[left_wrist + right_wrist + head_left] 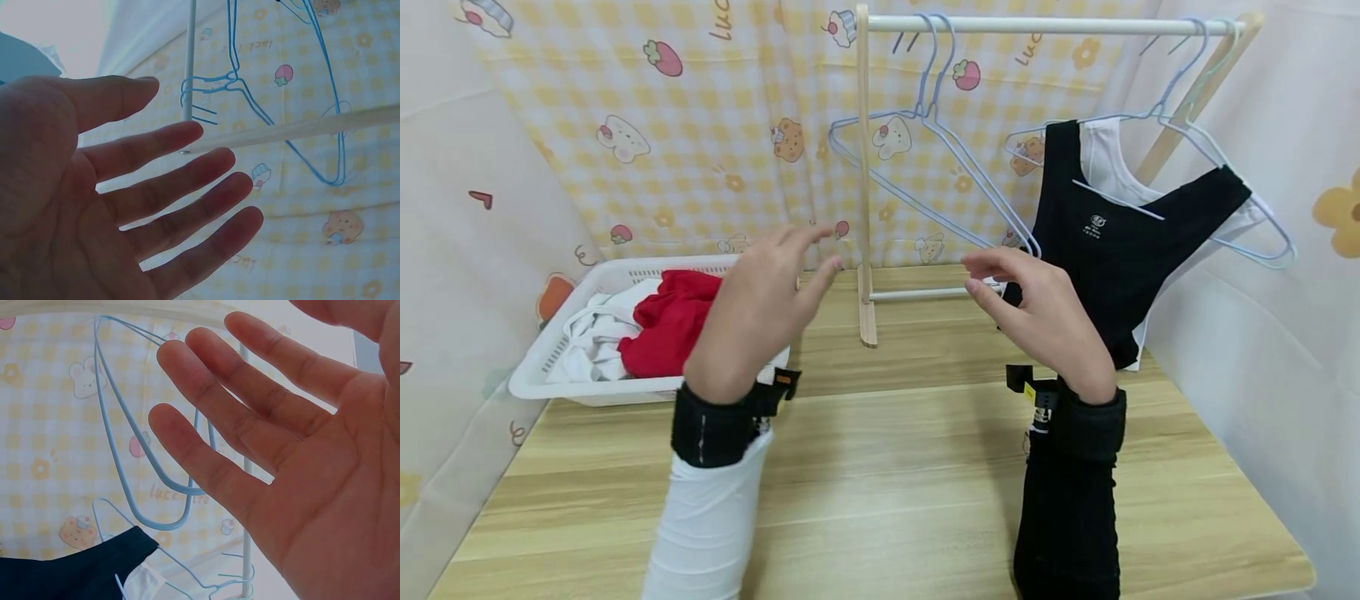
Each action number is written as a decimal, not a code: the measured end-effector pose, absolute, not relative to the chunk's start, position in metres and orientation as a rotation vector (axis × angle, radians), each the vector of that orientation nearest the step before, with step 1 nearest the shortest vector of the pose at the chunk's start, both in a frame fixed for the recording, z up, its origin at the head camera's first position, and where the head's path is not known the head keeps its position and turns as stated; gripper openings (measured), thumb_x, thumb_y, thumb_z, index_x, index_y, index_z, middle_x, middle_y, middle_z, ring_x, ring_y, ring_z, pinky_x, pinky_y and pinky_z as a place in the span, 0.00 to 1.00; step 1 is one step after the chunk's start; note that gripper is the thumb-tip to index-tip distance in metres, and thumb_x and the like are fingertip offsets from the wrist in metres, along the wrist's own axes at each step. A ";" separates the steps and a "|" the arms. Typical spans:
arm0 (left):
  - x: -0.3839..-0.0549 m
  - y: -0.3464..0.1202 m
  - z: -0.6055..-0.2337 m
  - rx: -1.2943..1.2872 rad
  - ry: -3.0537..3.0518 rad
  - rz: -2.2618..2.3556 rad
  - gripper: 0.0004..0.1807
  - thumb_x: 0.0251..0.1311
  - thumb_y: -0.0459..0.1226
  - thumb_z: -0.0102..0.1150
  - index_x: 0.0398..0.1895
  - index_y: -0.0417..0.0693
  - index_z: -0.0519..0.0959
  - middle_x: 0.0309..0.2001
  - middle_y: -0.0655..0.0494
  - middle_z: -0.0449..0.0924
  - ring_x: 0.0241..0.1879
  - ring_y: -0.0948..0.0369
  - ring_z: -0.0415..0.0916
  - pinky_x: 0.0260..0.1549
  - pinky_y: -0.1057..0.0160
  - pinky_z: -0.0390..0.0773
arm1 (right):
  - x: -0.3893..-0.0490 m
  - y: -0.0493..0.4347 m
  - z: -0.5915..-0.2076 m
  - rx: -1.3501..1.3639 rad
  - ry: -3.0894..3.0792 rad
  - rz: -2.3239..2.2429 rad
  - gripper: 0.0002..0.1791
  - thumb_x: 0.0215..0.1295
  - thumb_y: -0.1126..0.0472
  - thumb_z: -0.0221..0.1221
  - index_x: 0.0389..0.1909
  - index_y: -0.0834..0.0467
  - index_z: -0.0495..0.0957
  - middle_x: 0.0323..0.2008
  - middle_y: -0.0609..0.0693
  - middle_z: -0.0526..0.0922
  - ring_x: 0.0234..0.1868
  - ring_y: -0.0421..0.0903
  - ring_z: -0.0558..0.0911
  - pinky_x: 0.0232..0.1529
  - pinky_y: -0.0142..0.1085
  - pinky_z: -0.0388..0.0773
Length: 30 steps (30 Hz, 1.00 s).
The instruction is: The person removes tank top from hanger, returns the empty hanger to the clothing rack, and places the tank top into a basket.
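Observation:
My left hand [756, 308] is raised above the table beside the white basket, its fingers spread and holding nothing. The left wrist view shows its bare palm. Across from it, my right hand [1037, 308] hovers in front of the black tank top [1105, 225], palm bare and fingers extended in the right wrist view. Two blue wire hangers [928, 117] without clothes hang on the rack's rail between the hands. The black top hangs on another blue hanger [1165, 117] at the right, with a white garment [1105, 146] showing behind it.
The white plastic basket [617, 392] at the left holds a red garment [673, 325] and white clothing [598, 333]. A rack with a pale rail [1037, 25] and wooden post [865, 183] stands at the back of the wooden table [880, 492]. Patterned curtains surround it.

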State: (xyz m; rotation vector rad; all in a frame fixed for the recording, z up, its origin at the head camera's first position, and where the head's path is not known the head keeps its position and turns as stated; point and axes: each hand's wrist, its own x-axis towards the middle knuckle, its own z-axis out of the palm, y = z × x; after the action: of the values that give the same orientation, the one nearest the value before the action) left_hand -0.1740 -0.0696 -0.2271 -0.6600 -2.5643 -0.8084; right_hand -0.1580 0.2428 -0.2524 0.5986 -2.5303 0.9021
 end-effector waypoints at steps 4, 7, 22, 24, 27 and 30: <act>-0.167 -0.064 -0.248 -0.677 -2.560 -0.880 0.24 0.80 0.42 0.61 0.73 0.45 0.78 0.69 0.43 0.80 0.71 0.44 0.75 0.70 0.42 0.77 | -0.159 0.239 -0.252 0.610 -2.533 0.895 0.17 0.83 0.57 0.60 0.64 0.58 0.84 0.59 0.54 0.89 0.59 0.51 0.87 0.56 0.45 0.79; -0.165 -0.061 -0.258 -0.678 -2.539 -0.932 0.23 0.79 0.41 0.62 0.72 0.44 0.79 0.68 0.43 0.81 0.70 0.45 0.76 0.70 0.43 0.77 | -0.160 0.237 -0.253 0.618 -2.539 0.904 0.17 0.83 0.57 0.60 0.64 0.58 0.84 0.60 0.54 0.88 0.59 0.51 0.87 0.58 0.47 0.80; -0.163 -0.056 -0.264 -0.708 -2.477 -0.933 0.22 0.78 0.40 0.63 0.70 0.44 0.80 0.66 0.44 0.82 0.68 0.47 0.78 0.64 0.44 0.82 | -0.154 0.238 -0.251 0.586 -2.398 0.909 0.14 0.81 0.61 0.61 0.61 0.59 0.85 0.55 0.52 0.90 0.55 0.46 0.88 0.60 0.35 0.81; -0.163 -0.058 -0.264 -0.710 -2.477 -0.926 0.22 0.78 0.41 0.63 0.70 0.43 0.80 0.66 0.43 0.82 0.68 0.47 0.78 0.64 0.44 0.82 | -0.151 0.238 -0.250 0.588 -2.317 0.941 0.13 0.80 0.63 0.62 0.59 0.60 0.86 0.53 0.52 0.91 0.53 0.42 0.88 0.58 0.28 0.80; -0.162 -0.061 -0.266 -0.702 -2.472 -0.931 0.22 0.78 0.41 0.63 0.71 0.45 0.80 0.66 0.44 0.83 0.68 0.47 0.78 0.65 0.44 0.81 | -0.147 0.241 -0.247 0.605 -2.189 1.005 0.12 0.78 0.67 0.62 0.57 0.63 0.86 0.50 0.53 0.91 0.50 0.35 0.87 0.57 0.23 0.79; -0.162 -0.064 -0.267 -0.694 -2.469 -0.950 0.22 0.78 0.40 0.63 0.70 0.46 0.81 0.66 0.44 0.83 0.69 0.46 0.77 0.66 0.44 0.81 | -0.145 0.247 -0.241 0.625 -2.076 1.055 0.12 0.75 0.71 0.62 0.56 0.68 0.85 0.48 0.49 0.90 0.48 0.32 0.87 0.54 0.24 0.82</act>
State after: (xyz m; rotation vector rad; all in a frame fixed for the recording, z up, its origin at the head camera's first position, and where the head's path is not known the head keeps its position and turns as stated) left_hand -0.1620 -0.0642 -0.2667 -0.6942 -2.4685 -0.9500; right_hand -0.1452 0.2474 -0.2410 0.6246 -2.0757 1.0545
